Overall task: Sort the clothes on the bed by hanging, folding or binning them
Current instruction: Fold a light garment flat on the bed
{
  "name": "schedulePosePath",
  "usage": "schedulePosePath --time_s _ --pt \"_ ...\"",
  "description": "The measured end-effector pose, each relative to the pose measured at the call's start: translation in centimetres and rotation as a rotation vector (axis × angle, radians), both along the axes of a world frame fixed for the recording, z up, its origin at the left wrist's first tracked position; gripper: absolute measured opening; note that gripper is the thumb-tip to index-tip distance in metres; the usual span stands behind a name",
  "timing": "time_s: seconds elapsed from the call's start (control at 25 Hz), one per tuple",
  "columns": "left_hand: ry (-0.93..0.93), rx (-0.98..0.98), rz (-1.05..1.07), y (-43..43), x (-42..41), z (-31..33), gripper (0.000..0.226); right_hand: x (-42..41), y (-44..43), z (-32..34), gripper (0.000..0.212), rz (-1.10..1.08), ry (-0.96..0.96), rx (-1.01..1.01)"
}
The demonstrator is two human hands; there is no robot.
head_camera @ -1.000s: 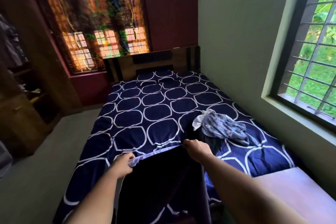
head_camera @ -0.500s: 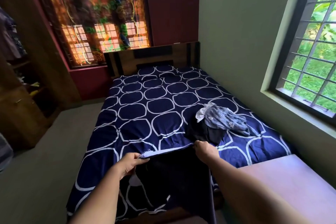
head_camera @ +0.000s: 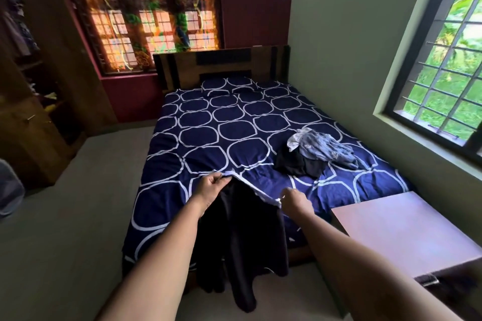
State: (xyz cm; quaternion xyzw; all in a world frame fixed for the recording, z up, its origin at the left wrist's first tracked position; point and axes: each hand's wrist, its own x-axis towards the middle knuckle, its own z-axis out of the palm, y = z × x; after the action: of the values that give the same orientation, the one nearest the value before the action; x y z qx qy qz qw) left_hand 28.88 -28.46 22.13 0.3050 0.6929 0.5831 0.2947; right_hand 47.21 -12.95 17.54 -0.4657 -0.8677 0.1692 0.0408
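Two bare forearms reach forward from the near edge. The left hand (head_camera: 211,187) is a little farther than the right hand (head_camera: 294,200). Each hand has its fingers curled and pinches one end of the pale top edge of a dark garment (head_camera: 247,240), so the edge is stretched between them on a slant. The rest of this garment hangs down over the near end of the bed (head_camera: 208,138) toward the floor.

To the right, just beside the bed's near corner, stands one pale pinkish table (head_camera: 407,229).

On the right half of the bed lie two more clothes, touching each other: one black garment (head_camera: 297,165), and on its far side one crumpled blue-grey patterned garment (head_camera: 324,150). So there are three garments in all.

The bed cover is navy with white rings. At the far end I see a pillow (head_camera: 227,86) in the same pattern, then a wooden headboard (head_camera: 221,65).
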Motion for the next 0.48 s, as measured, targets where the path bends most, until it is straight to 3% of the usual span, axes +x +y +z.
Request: schedulePosePath --time_s 0.12,0.28,0.4,0.48 --pt "0.155 -0.016 -0.06 -1.4 -0.3 -0.1 0.042 -1.5 -3.0 0.8 0.022 0.052 0.271 -0.159" --pt "0.171 -0.036 -0.096 -2.9 -0.1 1.1 0.012 -2.9 -6.6 3.1 0.024 0.168 0.77 -0.523" --pt "0.202 -0.043 -0.122 -3.8 -0.2 1.8 0.012 -3.8 -8.2 4.5 0.027 0.297 0.777 -0.621" --pt "0.227 -0.005 -0.098 -4.4 -0.5 2.6 0.011 -4.4 -9.0 4.8 0.022 0.339 0.689 -0.563"
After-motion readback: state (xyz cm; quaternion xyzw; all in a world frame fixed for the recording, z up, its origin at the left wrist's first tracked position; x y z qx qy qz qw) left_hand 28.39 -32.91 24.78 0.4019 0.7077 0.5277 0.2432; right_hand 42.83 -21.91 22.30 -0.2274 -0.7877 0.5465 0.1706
